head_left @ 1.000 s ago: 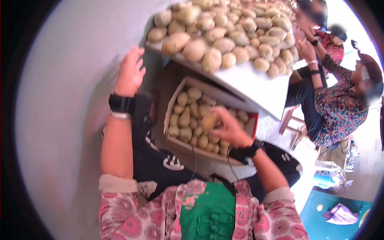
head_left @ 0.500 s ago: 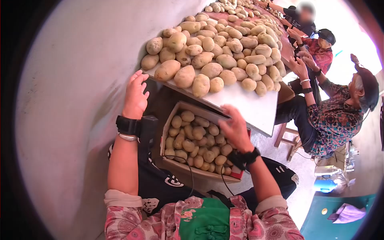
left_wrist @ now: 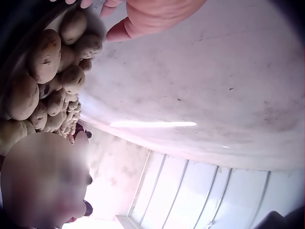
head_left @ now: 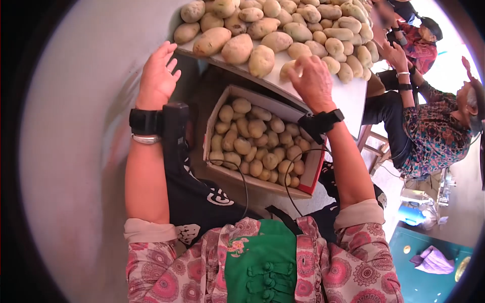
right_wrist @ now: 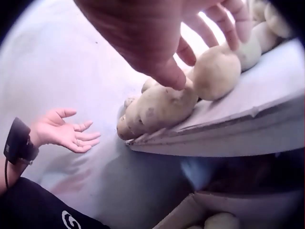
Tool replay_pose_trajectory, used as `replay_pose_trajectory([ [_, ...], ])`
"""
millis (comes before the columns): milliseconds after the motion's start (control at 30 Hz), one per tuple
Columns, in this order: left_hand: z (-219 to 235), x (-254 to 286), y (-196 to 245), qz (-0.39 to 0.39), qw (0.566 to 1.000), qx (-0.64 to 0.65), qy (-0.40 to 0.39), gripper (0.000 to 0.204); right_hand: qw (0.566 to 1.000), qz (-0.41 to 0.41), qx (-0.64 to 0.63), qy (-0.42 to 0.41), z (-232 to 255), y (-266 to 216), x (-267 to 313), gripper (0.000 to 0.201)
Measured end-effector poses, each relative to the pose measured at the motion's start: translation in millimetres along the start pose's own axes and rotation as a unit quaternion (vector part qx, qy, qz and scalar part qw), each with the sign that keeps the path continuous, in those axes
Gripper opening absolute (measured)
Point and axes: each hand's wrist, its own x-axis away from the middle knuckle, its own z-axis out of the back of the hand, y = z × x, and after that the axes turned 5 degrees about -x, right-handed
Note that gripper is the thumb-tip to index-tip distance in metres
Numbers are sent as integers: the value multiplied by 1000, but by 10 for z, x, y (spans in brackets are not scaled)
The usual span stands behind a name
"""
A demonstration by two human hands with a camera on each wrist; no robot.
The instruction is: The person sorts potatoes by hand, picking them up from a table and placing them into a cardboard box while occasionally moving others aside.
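Note:
My right hand [head_left: 314, 83] reaches over the near edge of the table, fingers bent loosely around a small round potato [right_wrist: 218, 72]. In the right wrist view the thumb [right_wrist: 170, 75] lies beside that potato with a gap, and the fingertips overlap its top. Larger potatoes, such as a long one [right_wrist: 164, 107], lie next to it. My left hand [head_left: 157, 76] hangs in the air by the table's left corner, palm turned up and inward, fingers relaxed, holding nothing. Below and between the hands stands a cardboard box [head_left: 212, 113] filled with smaller potatoes [head_left: 257, 129].
A big pile of potatoes [head_left: 298, 30] covers the white table [head_left: 356, 96]. The wall [head_left: 76, 126] runs along the left. A seated person [head_left: 429, 126] and others sit along the table's right side. Cables [head_left: 246, 187] loop over the box's near side.
The right hand first held a potato over the box, then rose emptied toward the table edge, and now is at a potato there. The left hand stays raised near the corner.

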Motion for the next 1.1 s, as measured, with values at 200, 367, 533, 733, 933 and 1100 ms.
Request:
replay_pose_trajectory([
  [200,-95,53,-23,-3,1000,2,3,65,993,21,-120,-1,-45,151,60,31],
  [367,-144,60,-39,-8,999,-29,-19,63,986,-21,-126,-107,-11,174,135,38],
  [533,-201,45,-47,-5,999,-34,-19,62,980,43,-137,-140,18,205,377,30],
  [733,-206,3,-120,-13,998,-54,-29,59,893,117,-336,-277,96,-25,1245,32],
  [933,-173,-25,-237,-22,997,-73,-19,61,887,-50,-276,-366,-275,152,2337,33],
  [1100,-291,-108,-369,-200,954,-222,1,47,943,-61,-320,-70,276,371,1929,17],
])
